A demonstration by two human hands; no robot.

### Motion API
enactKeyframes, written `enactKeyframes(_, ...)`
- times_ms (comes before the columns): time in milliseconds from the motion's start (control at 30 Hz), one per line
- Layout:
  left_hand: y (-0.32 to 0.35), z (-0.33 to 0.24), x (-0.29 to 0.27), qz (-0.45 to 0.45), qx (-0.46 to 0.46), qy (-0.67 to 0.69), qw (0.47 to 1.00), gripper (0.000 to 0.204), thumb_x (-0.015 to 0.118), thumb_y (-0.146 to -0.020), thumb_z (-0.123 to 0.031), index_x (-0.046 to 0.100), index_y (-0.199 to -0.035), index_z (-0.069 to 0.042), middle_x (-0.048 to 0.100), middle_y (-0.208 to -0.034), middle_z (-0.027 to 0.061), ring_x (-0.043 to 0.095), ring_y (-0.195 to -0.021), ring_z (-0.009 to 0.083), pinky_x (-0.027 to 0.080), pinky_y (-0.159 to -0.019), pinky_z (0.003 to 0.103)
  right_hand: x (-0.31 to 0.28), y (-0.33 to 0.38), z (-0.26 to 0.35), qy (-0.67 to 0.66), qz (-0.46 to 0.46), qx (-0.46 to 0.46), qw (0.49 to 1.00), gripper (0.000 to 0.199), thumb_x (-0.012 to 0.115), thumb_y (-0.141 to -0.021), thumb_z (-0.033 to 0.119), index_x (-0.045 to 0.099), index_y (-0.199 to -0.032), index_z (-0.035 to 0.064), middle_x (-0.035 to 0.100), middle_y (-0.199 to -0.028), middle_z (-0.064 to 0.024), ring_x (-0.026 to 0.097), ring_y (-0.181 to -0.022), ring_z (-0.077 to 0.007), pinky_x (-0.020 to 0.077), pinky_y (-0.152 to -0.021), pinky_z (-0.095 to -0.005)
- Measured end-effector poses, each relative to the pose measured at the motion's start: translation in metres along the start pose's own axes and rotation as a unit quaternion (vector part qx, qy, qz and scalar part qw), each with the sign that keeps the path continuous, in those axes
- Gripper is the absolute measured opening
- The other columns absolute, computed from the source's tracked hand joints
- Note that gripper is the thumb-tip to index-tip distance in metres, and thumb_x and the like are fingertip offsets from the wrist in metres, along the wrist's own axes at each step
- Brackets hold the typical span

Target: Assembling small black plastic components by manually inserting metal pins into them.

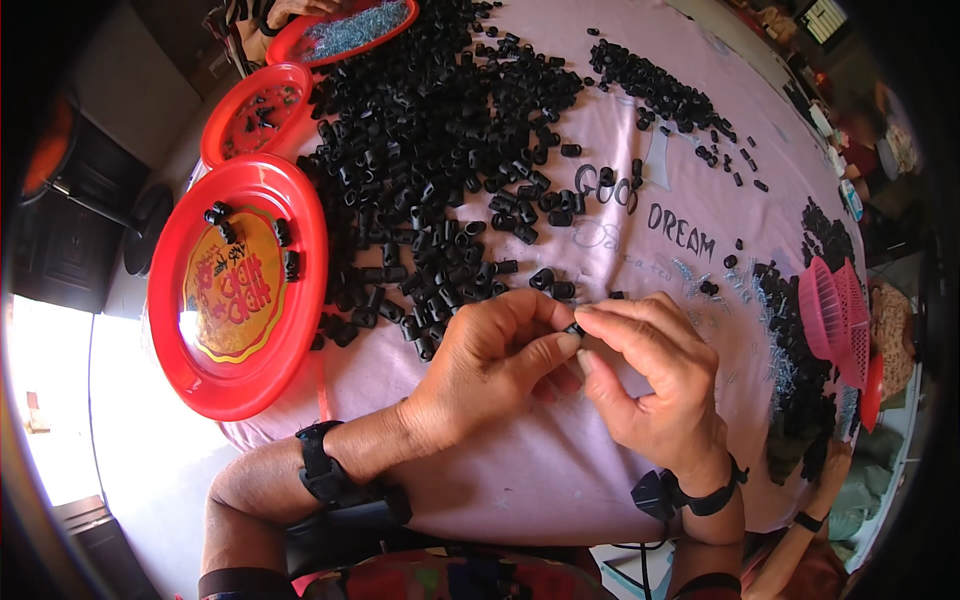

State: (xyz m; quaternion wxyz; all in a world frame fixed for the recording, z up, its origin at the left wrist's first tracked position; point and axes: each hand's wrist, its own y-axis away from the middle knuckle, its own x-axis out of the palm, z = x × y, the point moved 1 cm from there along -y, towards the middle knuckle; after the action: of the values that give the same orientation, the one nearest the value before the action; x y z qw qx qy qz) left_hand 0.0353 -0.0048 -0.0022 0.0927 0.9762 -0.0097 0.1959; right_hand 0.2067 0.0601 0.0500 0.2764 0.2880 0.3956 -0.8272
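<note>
Near the table's front edge, my left hand (490, 360) pinches a small black plastic fitting (575, 328) between thumb and fingers. My right hand (655, 375) meets it from the right, its index fingertip against the fitting. Its thumb sits lower, close to my left fingers. Anything else small between the right fingertips is hidden. Just beyond my hands, a big heap of similar black fittings (430, 180) spreads over the pink cloth (480, 480). A red oval tray (172, 330) at the left carries several black pieces.
Farther left stand a red tray (212, 130) with dark pieces and another red tray (402, 22) of silvery screws (355, 32), beside a person's hand (300, 8). More fittings (655, 85), scattered screws (785, 340) and a pink basket (828, 310) lie right. Another person's arm (815, 500) reaches in lower right.
</note>
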Motion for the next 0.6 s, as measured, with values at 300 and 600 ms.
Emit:
enactKeyframes(300, 0.0, -0.011, -0.008, 0.074, -0.047, -0.016, 0.996, 0.027, 0.061, -0.109, -0.021, 0.066, -0.12, 0.003, 0.071, -0.097, 0.0054, 0.068, -0.085, 0.0095, 0.057, -0.074, 0.025, 0.005, 0.005, 0.0, 0.025, 0.004, -0.013, 1.0, 0.053, 0.088, -0.069, 0.001, 0.07, -0.119, -0.0025, 0.072, -0.107, -0.0134, 0.068, -0.09, -0.0305, 0.0569, -0.078, -0.0391)
enactKeyframes(600, 0.001, -0.009, -0.004, 0.104, -0.054, 0.043, 0.992, 0.033, 0.057, -0.11, -0.026, 0.065, -0.126, 0.002, 0.072, -0.112, 0.0086, 0.068, -0.104, 0.0137, 0.054, -0.095, 0.03, 0.007, 0.003, -0.004, -0.003, -0.003, 0.006, 1.0, 0.056, 0.089, -0.063, 0.002, 0.072, -0.116, 0.0002, 0.072, -0.107, -0.0126, 0.068, -0.091, -0.0302, 0.0574, -0.08, -0.0397)
